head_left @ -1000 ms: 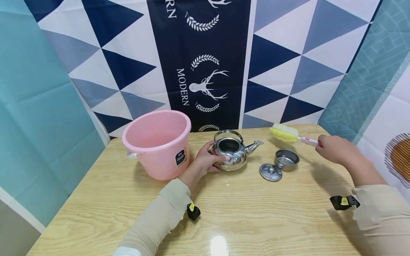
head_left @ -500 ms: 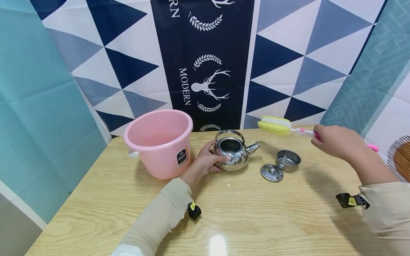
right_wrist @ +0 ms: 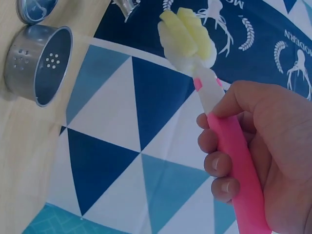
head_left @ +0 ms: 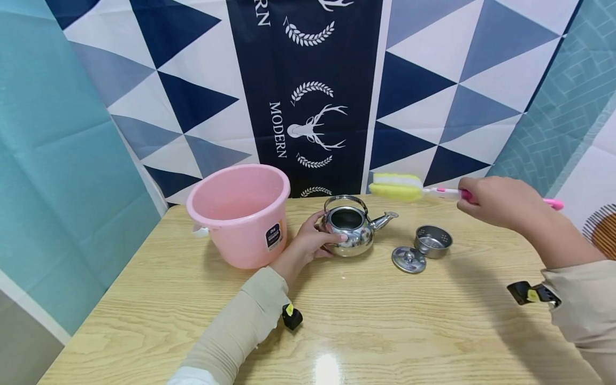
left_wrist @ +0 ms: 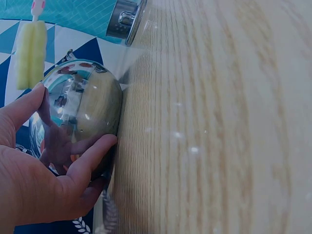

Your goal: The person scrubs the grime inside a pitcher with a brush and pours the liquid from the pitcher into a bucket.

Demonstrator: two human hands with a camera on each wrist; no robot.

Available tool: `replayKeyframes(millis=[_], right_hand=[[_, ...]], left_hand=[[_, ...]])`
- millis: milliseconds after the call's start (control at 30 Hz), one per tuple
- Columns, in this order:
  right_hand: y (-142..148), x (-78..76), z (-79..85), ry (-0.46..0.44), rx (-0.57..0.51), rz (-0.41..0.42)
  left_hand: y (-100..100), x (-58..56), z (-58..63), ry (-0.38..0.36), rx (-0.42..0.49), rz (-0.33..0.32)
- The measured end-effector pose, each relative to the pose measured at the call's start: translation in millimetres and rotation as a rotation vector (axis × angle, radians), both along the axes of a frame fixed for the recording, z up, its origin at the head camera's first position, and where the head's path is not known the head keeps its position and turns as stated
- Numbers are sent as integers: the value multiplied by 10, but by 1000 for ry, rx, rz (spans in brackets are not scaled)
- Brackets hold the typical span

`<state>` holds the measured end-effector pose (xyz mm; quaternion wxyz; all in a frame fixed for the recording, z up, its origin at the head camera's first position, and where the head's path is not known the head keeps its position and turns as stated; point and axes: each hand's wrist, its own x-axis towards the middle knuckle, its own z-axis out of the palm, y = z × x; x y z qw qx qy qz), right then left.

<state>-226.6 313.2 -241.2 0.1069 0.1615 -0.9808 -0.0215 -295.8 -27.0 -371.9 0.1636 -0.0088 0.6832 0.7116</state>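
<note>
A shiny steel teapot (head_left: 353, 240) with no lid stands on the table, its hoop handle upright and its spout to the right. My left hand (head_left: 312, 239) holds the pot's left side, thumb and fingers spread round the belly, as the left wrist view also shows. In my right hand (head_left: 495, 200) is a bottle brush with a yellow and white sponge head (head_left: 397, 187); the fingers wrap its pink handle (right_wrist: 239, 170). The brush lies nearly level in the air, its head above and behind the spout. To the right sit a perforated steel strainer (head_left: 433, 241) and a knobbed lid (head_left: 408, 260).
A pink bucket (head_left: 240, 219) stands left of the teapot, close to my left forearm. Behind the wooden table (head_left: 375, 326) hangs a patterned cloth (head_left: 308, 107) with triangles and a deer print.
My right hand has raised the brush and swung it left, so its head has come from over the strainer to behind the teapot spout. The left hand and teapot stay put.
</note>
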Motion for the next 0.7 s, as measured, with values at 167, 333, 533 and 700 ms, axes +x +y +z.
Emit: replayKeyframes(millis=[167,333,533,700], right_hand=[[-53,6,72,13,34,31],[-141,-19,145,56,76,92],[-336,-45,234,86,111,144],[-505,-76,286,102,156,192]], left_hand=[[11,0,4,0,-1,9],[7,0,8,-3,8,6],[-1,6,20,-9,6,6],[-3,17,26,-13,10,-1]])
